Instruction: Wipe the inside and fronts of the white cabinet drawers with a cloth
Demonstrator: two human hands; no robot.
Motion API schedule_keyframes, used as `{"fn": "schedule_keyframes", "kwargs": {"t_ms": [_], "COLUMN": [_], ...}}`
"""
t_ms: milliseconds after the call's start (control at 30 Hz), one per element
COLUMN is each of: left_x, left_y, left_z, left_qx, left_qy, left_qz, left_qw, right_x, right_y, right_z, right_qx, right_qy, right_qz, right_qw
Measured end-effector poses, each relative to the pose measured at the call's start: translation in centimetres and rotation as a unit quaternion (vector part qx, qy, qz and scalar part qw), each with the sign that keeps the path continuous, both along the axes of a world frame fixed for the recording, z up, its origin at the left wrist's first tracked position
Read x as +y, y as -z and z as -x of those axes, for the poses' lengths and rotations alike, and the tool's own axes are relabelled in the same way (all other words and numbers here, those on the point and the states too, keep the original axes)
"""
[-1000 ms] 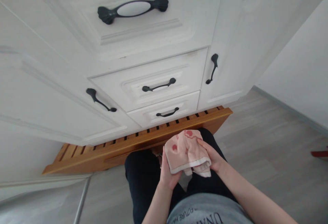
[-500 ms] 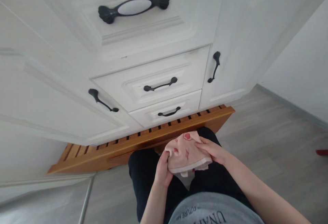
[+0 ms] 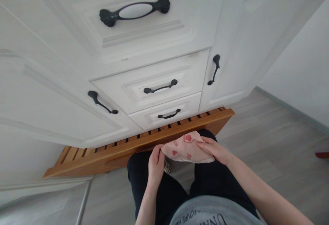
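Note:
A pale pink cloth (image 3: 183, 149) with red hearts and small pink marks hangs between my hands, above my dark trousers (image 3: 213, 180). My left hand (image 3: 156, 163) pinches its left corner between thumb and fingers. Gripping the right edge is my right hand (image 3: 214, 149), its fingers lying over the front of the fabric. The cloth looks folded or doubled, slanting down to the right. Its underside is hidden from the camera.
A white cabinet (image 3: 159, 39) with dark handles, such as the top drawer handle (image 3: 135, 10), fills the view ahead. A slatted wooden ledge (image 3: 138, 142) runs along its base. Grey wood-look floor (image 3: 269, 156) lies to the right, with a red object (image 3: 322, 155) at the edge.
My left hand has moved left and slightly up, drawing the cloth wider and flatter. The lower white hem that hung down no longer shows. My right hand has barely moved.

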State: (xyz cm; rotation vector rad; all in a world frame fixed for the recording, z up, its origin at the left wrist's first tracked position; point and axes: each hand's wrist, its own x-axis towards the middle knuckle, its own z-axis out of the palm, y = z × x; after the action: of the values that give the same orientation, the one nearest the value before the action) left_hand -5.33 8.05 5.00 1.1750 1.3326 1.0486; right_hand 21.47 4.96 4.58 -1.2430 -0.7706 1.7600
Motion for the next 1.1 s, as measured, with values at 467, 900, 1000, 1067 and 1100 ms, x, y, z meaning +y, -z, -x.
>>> {"fn": "schedule_keyframes", "kwargs": {"t_ms": [467,900,1000,1067,1100], "left_x": [-1.1,-1.3,-1.7,-2.6,-3.2], "left_y": [1.9,1.4,0.6,0.0,-0.2], "left_z": [-2.4,-3.5,-5.2,-6.6,-7.3], "left_qx": [-0.418,-0.215,-0.066,0.060,0.117], "left_qy": [0.067,0.019,-0.012,-0.002,0.020], "left_qz": [0.261,0.215,0.084,-0.023,-0.065], "left_qw": [0.868,0.953,0.994,0.998,0.991], "right_x": [0.1,0.1,-0.2,-0.6,-0.7], "right_y": [0.8,1.5,1.2,0.8,0.6], "right_z": [1.0,0.7,3.6,5.3,5.9], "right_qx": [0.198,0.122,0.120,0.135,0.154], "right_qy": [0.058,0.075,0.122,0.146,0.153], "right_qz": [0.085,0.081,0.025,-0.004,-0.013], "right_qw": [0.975,0.986,0.985,0.980,0.976]}}
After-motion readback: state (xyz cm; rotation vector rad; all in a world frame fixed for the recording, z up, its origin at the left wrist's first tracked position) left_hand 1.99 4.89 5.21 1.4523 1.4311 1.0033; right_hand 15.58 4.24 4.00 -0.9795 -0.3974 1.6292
